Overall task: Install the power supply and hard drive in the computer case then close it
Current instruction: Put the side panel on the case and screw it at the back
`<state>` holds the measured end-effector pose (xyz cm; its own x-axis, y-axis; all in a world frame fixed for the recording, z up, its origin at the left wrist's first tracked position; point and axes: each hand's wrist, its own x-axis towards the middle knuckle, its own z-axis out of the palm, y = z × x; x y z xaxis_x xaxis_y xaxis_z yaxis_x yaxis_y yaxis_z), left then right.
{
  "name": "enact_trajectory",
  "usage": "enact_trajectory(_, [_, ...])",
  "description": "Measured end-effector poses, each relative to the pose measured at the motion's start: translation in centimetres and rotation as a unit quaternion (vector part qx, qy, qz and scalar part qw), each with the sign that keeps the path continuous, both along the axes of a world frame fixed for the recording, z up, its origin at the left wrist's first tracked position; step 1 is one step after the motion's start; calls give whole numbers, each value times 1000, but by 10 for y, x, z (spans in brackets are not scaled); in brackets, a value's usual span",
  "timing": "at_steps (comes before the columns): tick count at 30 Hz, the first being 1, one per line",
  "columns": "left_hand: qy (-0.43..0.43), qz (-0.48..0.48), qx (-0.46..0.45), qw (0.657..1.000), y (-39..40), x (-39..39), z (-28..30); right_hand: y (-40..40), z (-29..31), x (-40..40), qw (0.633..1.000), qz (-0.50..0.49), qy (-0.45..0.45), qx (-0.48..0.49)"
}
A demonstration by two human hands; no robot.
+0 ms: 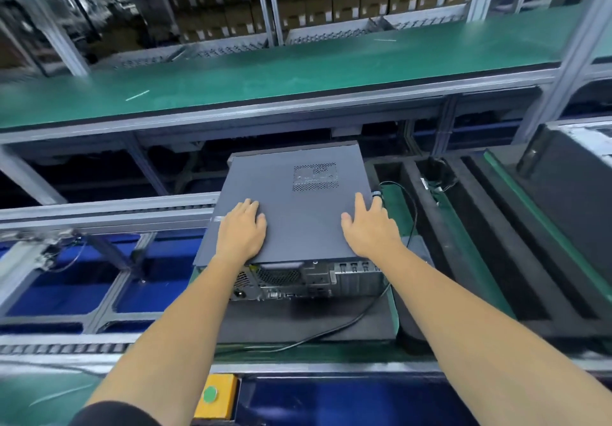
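Our fingers (251,205) lie flat & straight, gripping nothing. Left hand (243,231) presses the near-left part of the grey side panel (291,213); right hand (369,227) presses near-right, by the edge. Panel sits atop the computer case (308,281), rear ports facing us, on a dark pallet (298,323) on the line. Black cable (364,313) runs off the case's right. Green worktop (298,71) beyond.

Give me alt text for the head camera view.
Both hands, left hand and right hand, press flat on the grey side panel of a computer case lying on an assembly line, its rear ports facing the camera.
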<state>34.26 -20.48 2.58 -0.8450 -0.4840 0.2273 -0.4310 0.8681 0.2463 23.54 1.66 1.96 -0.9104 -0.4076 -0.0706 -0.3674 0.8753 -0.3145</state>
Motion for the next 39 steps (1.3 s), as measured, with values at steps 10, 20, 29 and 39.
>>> enact_trajectory(10, [38, 250, 124, 959, -13, 44, 3, 16, -1, 29, 999, 2, 47, 0])
enact_trajectory(20, [49, 220, 97, 969, -26, 45, -5, 10, -4, 34, 992, -33, 120, 10])
enact_trajectory(29, [83, 244, 85, 962, -25, 42, -6, 7, -1, 40, 986, -49, 162, 2])
enact_trajectory(39, [120, 181, 110, 970, -25, 65, -16, 8, -1, 53, 990, -71, 125, 1])
